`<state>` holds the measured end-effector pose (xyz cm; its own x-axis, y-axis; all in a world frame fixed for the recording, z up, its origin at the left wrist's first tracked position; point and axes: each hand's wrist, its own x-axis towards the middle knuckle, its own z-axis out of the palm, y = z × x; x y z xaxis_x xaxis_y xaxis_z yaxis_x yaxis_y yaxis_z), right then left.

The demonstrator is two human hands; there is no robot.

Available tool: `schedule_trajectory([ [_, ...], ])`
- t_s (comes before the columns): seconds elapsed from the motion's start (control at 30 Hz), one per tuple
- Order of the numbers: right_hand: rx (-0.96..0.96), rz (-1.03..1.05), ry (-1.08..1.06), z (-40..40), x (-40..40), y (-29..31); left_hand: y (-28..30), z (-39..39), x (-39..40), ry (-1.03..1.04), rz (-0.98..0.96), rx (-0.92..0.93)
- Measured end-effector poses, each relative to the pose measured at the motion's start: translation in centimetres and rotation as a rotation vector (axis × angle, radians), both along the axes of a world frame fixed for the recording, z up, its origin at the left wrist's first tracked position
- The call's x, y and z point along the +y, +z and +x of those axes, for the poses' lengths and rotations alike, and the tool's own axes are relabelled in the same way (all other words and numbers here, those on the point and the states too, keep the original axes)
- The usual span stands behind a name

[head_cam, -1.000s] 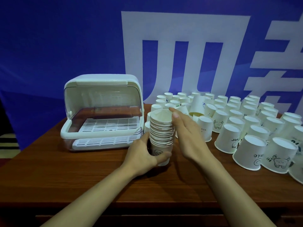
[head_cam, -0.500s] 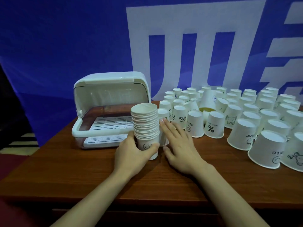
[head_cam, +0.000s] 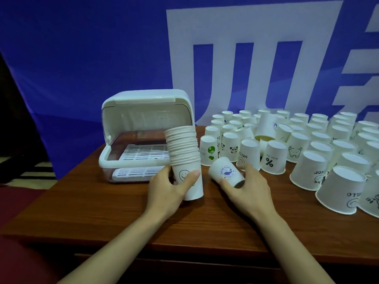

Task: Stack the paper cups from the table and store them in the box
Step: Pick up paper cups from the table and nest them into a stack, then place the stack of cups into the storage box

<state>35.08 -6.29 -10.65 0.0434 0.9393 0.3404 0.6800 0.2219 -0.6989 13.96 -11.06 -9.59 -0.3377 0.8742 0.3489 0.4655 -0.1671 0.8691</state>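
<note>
My left hand [head_cam: 170, 189] grips the bottom of a tall stack of white paper cups [head_cam: 183, 152], which stands upright on the table in front of the box. My right hand [head_cam: 249, 188] holds a single paper cup [head_cam: 225, 173] with a blue print, tilted with its base toward the stack, just right of it. The white storage box [head_cam: 143, 138] stands behind the stack with its clear lid raised and its slatted racks bare. Several upside-down paper cups [head_cam: 307, 150] cover the right part of the table.
The wooden table [head_cam: 114, 208] has its front edge close to me. A blue banner with white characters [head_cam: 256, 58] hangs behind it. Among the upside-down cups, a shorter stack [head_cam: 265, 125] rises near the back.
My right hand has picked a single cup off the table and tilted it beside the stack. My left hand keeps hold of the stack, which has shifted left toward the box.
</note>
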Motion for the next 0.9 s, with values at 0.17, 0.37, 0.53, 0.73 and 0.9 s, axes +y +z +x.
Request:
schedule_trajectory([
  [0.17,0.077,-0.005,-0.034,0.3,-0.2,0.5,2.7,-3.4,-0.6,0.073,-0.054,0.032],
  [0.37,0.099,-0.008,-0.022,0.1,-0.2,0.6,9.1,-9.2,1.6,0.112,-0.386,-0.05],
  [0.53,0.136,-0.004,-0.006,0.1,-0.2,0.7,11.3,-10.8,4.5,0.176,-0.416,0.017],
  [0.73,0.144,-0.016,0.012,0.1,-0.3,0.7,10.1,-12.3,8.0,0.229,-0.531,0.111],
  [0.9,0.138,-0.025,0.006,0.1,-0.1,0.5,9.0,-13.0,9.6,0.294,-0.474,0.178],
])
